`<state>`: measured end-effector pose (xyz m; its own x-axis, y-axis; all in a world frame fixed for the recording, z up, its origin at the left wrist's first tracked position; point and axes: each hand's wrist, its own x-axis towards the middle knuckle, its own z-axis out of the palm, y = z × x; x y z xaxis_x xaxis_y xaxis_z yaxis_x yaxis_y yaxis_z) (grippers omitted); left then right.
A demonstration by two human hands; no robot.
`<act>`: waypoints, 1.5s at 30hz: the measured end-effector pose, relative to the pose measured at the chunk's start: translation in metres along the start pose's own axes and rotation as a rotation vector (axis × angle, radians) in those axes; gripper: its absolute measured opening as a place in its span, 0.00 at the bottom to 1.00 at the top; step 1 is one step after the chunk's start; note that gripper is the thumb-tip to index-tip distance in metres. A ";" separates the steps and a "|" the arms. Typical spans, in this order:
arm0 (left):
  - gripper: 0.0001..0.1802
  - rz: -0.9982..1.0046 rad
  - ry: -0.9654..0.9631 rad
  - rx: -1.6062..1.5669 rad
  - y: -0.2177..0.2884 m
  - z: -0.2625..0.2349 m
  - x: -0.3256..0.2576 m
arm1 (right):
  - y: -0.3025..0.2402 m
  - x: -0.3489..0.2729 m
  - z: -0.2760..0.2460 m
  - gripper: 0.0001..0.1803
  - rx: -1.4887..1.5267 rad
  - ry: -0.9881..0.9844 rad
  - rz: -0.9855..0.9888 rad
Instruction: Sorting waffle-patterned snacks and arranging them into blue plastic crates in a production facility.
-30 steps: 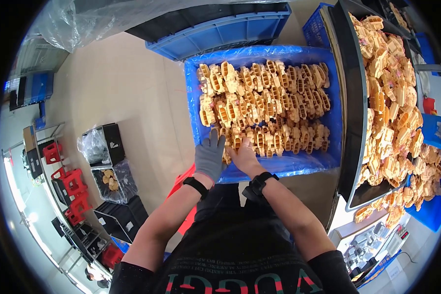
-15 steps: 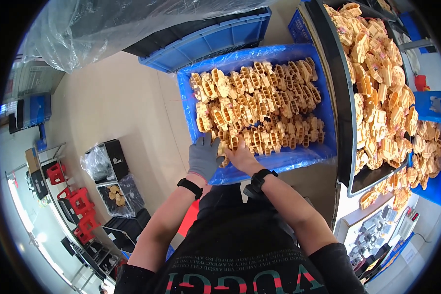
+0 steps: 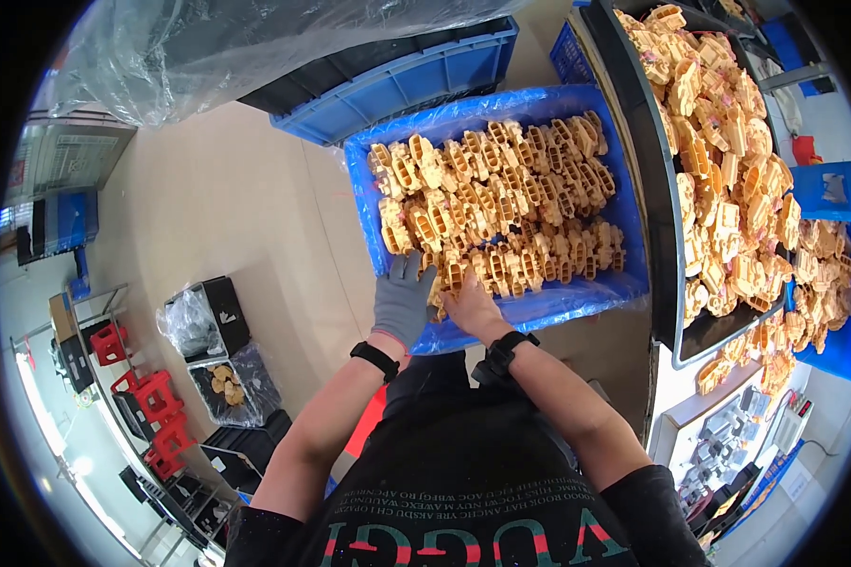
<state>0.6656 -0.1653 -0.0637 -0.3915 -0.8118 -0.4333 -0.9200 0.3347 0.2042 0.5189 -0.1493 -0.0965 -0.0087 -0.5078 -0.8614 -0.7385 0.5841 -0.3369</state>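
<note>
Tan moulded parts point(image 3: 501, 194) with slot-like openings stand packed in rows in a blue crate point(image 3: 355, 189) lined with clear blue film. My left hand point(image 3: 405, 302), in a grey glove, is at the near left corner, its fingers over the left end of the nearest row. A tan part point(image 3: 439, 299) lies between my two hands, with the left thumb against it. My bare right hand point(image 3: 475, 310) grips that part from the right, fingers bent down onto the row. The undersides of both hands and much of the part are hidden.
On the right a black tray point(image 3: 667, 236) holds a heap of similar parts, with more beyond it. Another blue crate point(image 3: 416, 76) stands behind, below a clear plastic sheet point(image 3: 255, 47). Black bins point(image 3: 222, 317) and red stools point(image 3: 161, 397) stand on the left.
My left hand has shifted slightly right, with its fingers drawn closer together. The right hand has moved a little right and nearer to me. The rows look the same.
</note>
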 end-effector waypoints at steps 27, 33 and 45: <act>0.26 0.480 -0.159 -0.412 -0.034 -0.055 -0.019 | 0.111 -0.146 -0.006 0.16 0.763 0.582 -0.206; 0.21 0.746 -0.401 -0.249 -0.040 -0.071 -0.007 | 0.135 -0.217 0.145 0.21 0.699 0.662 0.185; 0.18 1.081 -0.606 -0.292 0.089 -0.078 -0.080 | 0.161 -0.257 0.405 0.20 1.032 0.690 0.749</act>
<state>0.6163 -0.1080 0.0580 -0.9536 0.1813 -0.2403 -0.1189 0.5066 0.8539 0.6760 0.3317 -0.0833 -0.7043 0.0916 -0.7040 0.3881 0.8800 -0.2738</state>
